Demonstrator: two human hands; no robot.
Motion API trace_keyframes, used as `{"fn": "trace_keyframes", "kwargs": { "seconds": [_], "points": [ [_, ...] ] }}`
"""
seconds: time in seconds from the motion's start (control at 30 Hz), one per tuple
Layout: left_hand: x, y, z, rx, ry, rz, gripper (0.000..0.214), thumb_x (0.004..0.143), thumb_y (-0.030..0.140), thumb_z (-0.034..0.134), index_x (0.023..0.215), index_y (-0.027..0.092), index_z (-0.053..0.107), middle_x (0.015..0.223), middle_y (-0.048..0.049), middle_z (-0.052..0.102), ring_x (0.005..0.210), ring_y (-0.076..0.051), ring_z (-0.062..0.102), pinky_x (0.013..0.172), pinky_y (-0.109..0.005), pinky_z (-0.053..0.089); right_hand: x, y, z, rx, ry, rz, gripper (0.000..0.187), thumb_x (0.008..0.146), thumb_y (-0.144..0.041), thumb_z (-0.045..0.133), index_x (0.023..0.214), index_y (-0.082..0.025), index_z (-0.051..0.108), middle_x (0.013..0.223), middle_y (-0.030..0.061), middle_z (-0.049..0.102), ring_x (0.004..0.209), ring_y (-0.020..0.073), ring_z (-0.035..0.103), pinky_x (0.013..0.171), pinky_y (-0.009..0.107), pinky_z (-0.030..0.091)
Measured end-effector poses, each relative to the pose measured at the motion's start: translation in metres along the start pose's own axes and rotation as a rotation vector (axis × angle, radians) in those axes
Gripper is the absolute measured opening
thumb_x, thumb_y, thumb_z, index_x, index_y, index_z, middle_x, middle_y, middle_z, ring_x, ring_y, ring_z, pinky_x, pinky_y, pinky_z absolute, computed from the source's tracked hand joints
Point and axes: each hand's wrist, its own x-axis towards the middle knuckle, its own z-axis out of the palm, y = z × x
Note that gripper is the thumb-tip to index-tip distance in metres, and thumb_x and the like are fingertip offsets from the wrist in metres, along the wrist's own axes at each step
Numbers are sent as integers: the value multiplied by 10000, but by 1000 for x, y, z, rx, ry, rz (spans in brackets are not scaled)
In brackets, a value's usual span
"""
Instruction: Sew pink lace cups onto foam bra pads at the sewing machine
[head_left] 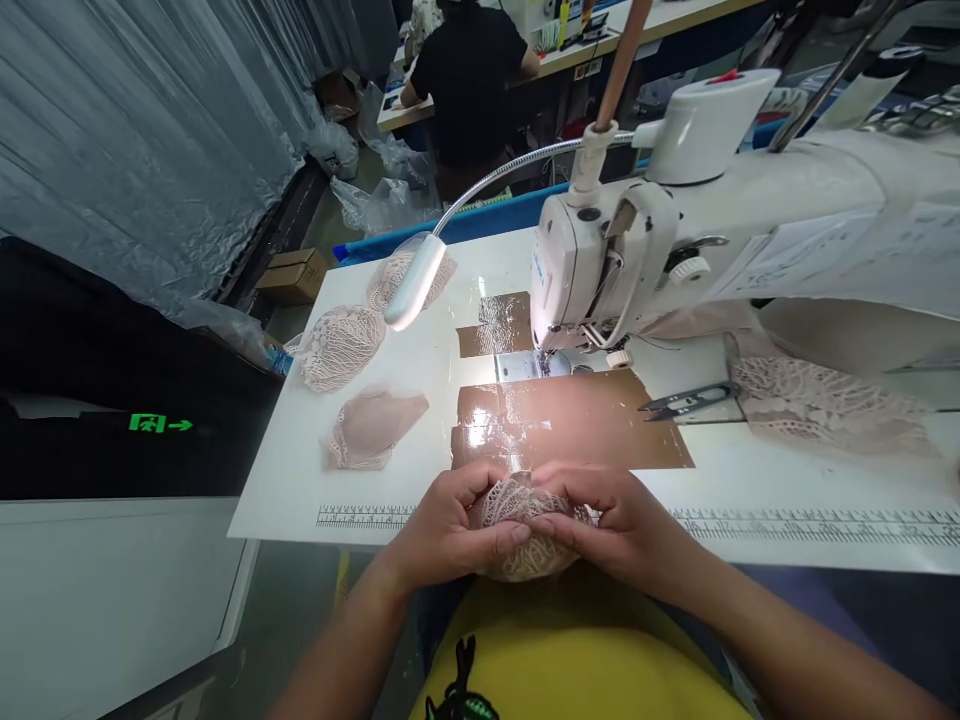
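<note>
At the front edge of the sewing table, a beige lace bra cup (529, 555) is held between both hands. My left hand (457, 530) grips its left side, thumb across the lace and fingers behind. From the right, my right hand (604, 515) pinches the same piece, its thumb close to the left one. The fingertips behind the lace are partly hidden. Ahead stands a white sewing machine (585, 270), its needle area over a metal plate (521, 367). Brown tape (555, 420) covers the tabletop between the hands and the machine.
Lace pieces (343, 347) and a beige fabric piece (379, 425) lie on the left. Thread snips (690, 402) rest at right near more lace (825, 400). A lamp (416, 283) arches over the table. A printed ruler (810, 525) runs along the front edge. Another person (472, 85) sits beyond.
</note>
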Motion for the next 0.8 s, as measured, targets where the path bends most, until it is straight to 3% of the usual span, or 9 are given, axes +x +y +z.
{"fn": "trace_keyframes", "kwargs": {
  "seconds": [0.17,0.43,0.7,0.8],
  "points": [
    [-3,-2,0,70,7,33,226,789,299,665,924,129,604,782,-9,539,694,-109,473,622,-210,387,3,5,5,9,149,26,196,837,-259,587,659,-177,579,771,17,653,695,131,594,646,228,441],
    [3,9,-1,220,49,112,161,825,275,626,861,119,634,745,-13,560,683,-108,483,638,-215,390,5,6,8,-1,183,129,238,820,-310,575,625,-179,542,701,27,646,616,139,554,564,246,413],
    [15,3,1,-74,4,-31,197,817,311,642,820,115,628,736,-17,549,669,-102,474,618,-213,386,2,11,7,-38,209,183,255,811,-331,568,608,-183,518,625,14,593,559,125,495,511,243,360],
    [18,-1,2,-177,36,-60,202,793,309,670,782,112,626,713,-8,543,652,-92,478,616,-204,386,3,11,4,13,163,196,163,804,-303,568,697,-184,541,630,-16,543,558,112,464,512,233,353]
  ]
}}
